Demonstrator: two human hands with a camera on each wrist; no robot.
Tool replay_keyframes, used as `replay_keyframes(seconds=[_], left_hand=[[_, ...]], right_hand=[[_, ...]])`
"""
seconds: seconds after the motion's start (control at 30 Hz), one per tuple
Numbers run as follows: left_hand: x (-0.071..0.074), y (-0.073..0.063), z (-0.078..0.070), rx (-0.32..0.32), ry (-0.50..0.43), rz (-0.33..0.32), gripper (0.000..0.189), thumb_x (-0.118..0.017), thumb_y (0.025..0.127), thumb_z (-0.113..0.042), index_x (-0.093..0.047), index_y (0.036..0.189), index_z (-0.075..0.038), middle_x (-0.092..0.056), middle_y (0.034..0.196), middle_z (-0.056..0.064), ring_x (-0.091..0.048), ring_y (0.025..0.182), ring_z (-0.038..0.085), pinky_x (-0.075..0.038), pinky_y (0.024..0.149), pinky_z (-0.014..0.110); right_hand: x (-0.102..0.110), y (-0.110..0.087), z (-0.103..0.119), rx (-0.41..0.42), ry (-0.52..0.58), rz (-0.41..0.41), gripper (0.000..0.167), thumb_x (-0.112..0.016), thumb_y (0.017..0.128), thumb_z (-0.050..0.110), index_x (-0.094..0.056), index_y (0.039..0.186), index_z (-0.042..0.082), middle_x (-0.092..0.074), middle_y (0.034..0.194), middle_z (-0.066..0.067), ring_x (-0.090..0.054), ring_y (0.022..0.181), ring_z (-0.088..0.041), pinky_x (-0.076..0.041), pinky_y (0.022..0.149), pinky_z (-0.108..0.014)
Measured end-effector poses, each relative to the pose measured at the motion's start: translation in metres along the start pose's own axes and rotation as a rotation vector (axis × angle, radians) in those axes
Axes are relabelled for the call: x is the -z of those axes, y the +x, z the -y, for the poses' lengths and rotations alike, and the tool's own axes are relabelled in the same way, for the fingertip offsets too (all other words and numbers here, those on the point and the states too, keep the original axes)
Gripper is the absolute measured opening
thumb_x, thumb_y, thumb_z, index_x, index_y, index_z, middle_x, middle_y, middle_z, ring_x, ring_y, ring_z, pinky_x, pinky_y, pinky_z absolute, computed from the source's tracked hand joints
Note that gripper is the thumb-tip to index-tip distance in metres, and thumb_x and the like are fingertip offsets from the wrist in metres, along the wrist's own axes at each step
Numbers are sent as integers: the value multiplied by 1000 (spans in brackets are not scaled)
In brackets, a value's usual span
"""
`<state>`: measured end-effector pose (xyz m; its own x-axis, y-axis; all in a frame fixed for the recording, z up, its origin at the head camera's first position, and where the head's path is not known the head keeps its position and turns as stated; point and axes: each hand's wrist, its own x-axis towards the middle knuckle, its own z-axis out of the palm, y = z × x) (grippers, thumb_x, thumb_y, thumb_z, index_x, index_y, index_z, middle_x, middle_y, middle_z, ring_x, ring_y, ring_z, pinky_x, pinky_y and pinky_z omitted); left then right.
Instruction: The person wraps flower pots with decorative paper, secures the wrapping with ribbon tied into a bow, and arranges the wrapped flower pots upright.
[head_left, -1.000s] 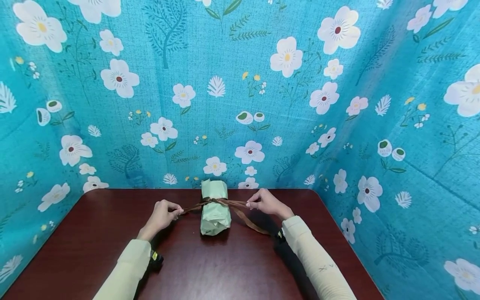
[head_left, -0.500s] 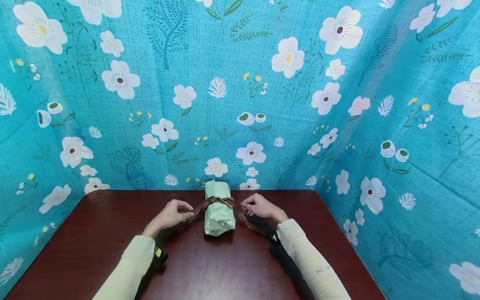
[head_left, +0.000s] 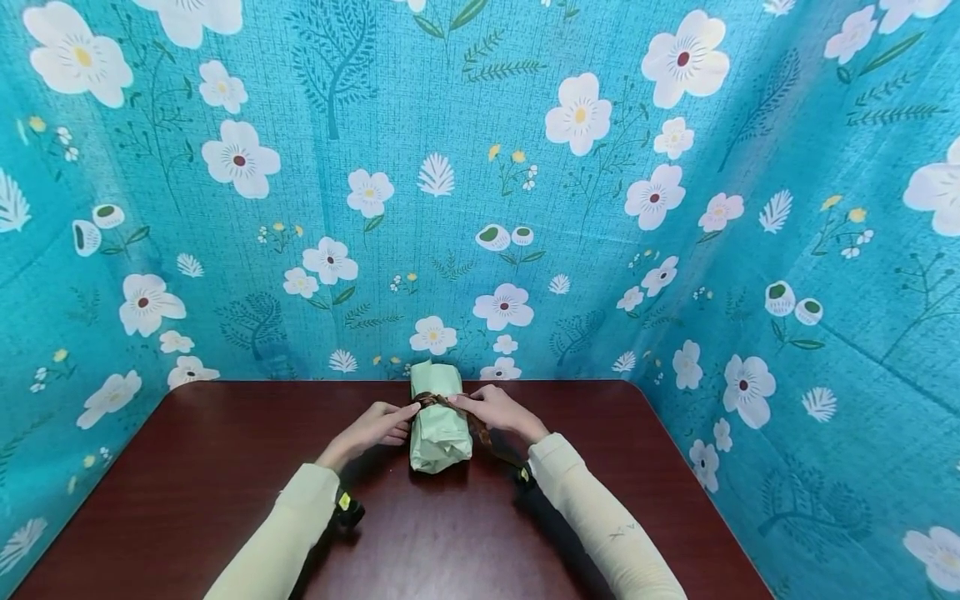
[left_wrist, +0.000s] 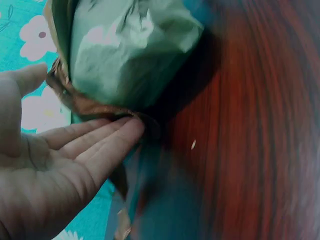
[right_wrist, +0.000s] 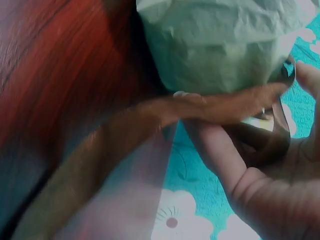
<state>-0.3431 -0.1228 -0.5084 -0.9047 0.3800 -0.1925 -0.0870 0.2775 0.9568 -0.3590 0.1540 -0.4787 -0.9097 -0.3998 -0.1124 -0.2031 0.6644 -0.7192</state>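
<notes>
A pale green paper-wrapped package (head_left: 440, 437) lies at the table's far edge with a brown ribbon (head_left: 433, 401) tied around its middle. My left hand (head_left: 384, 423) is at the package's left side. In the left wrist view its fingers (left_wrist: 102, 145) extend against the ribbon, thumb apart near the knot. From the right my right hand (head_left: 498, 410) reaches over the package, its thumb by the knot. The right wrist view shows the thumb and fingers (right_wrist: 217, 147) apart, the fingers touching a loose ribbon tail (right_wrist: 150, 117). The knot is partly hidden by the fingers.
A dark reddish-brown table (head_left: 450, 533) spreads below the arms. Close behind its far edge hangs a blue flowered cloth (head_left: 420, 275), which also runs along the right side. Dark cameras (head_left: 348, 510) are strapped at both wrists.
Both hands have moved inward from the outstretched ribbon ends to the sides of the package. The ribbon ends have slackened, and the package has shifted slightly right in the head view.
</notes>
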Motion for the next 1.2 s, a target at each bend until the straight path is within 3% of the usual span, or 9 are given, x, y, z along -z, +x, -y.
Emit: replay_keyframes(seconds=[0.1, 0.2, 0.37, 0.43, 0.57, 0.67, 0.87, 1.03, 1.2], left_hand=[[-7, 2, -1, 44, -53, -30, 75, -61, 100, -49, -53, 134, 18, -69, 114, 26, -73, 100, 31, -59, 88, 45], [-13, 4, 0, 88, -109, -61, 72, -64, 97, -50, -57, 131, 14, -70, 109, 21, -73, 96, 26, -60, 87, 43], [-20, 5, -2, 107, -133, -77, 60, -67, 96, -47, -63, 119, 8, -71, 99, 13, -72, 84, 17, -61, 78, 36], [-21, 4, -3, 108, -130, -86, 62, -68, 96, -46, -61, 124, 9, -70, 104, 15, -72, 85, 18, -60, 78, 37], [-22, 1, -6, 99, -101, -110, 80, -70, 95, -44, -45, 141, 17, -61, 128, 29, -71, 101, 30, -59, 86, 44], [-23, 0, -8, 75, -88, -126, 85, -70, 96, -42, -38, 144, 20, -54, 137, 36, -69, 111, 38, -57, 91, 48], [-22, 0, -14, -24, -91, -181, 79, -73, 95, -32, -39, 145, 18, -47, 145, 36, -58, 126, 45, -53, 97, 52], [-21, -1, -16, -123, -66, -245, 77, -76, 92, -20, -37, 149, 14, -40, 152, 34, -45, 138, 49, -47, 105, 55], [-22, -3, -16, -238, -77, -248, 67, -76, 90, -7, -45, 148, 7, -49, 147, 30, -49, 136, 45, -48, 105, 52]], right_hand=[[-5, 1, 3, -46, 20, 15, 65, -55, 92, 71, -56, 63, 13, -44, 51, 3, -46, 48, -20, -44, 50, -32], [-10, 2, 2, -82, 53, 41, 59, -60, 90, 70, -62, 69, 14, -46, 53, 4, -44, 46, -14, -45, 50, -35], [-15, 5, -2, -107, 93, 73, 57, -64, 88, 67, -69, 96, 12, -51, 61, 3, -46, 47, -12, -48, 55, -39], [-15, 4, -2, -101, 100, 80, 56, -64, 88, 67, -69, 98, 12, -51, 62, 3, -44, 47, -12, -47, 54, -38], [-14, 3, 0, -60, 136, 89, 48, -68, 89, 60, -67, 89, 12, -50, 61, 2, -46, 49, -13, -44, 52, -33], [-14, 2, 2, -30, 176, 94, 43, -71, 90, 55, -68, 92, 12, -57, 65, -1, -53, 51, -17, -47, 50, -32], [-12, 2, 6, 21, 206, 59, 41, -76, 88, 51, -71, 107, 15, -65, 74, -6, -58, 54, -25, -50, 47, -38], [-12, 3, 7, 161, 234, -22, 43, -83, 86, 35, -68, 119, 13, -72, 100, -1, -69, 81, -19, -58, 69, -35], [-15, 5, 4, 262, 207, -102, 53, -89, 81, 25, -65, 126, 12, -71, 115, -1, -69, 99, -13, -57, 82, -30]])
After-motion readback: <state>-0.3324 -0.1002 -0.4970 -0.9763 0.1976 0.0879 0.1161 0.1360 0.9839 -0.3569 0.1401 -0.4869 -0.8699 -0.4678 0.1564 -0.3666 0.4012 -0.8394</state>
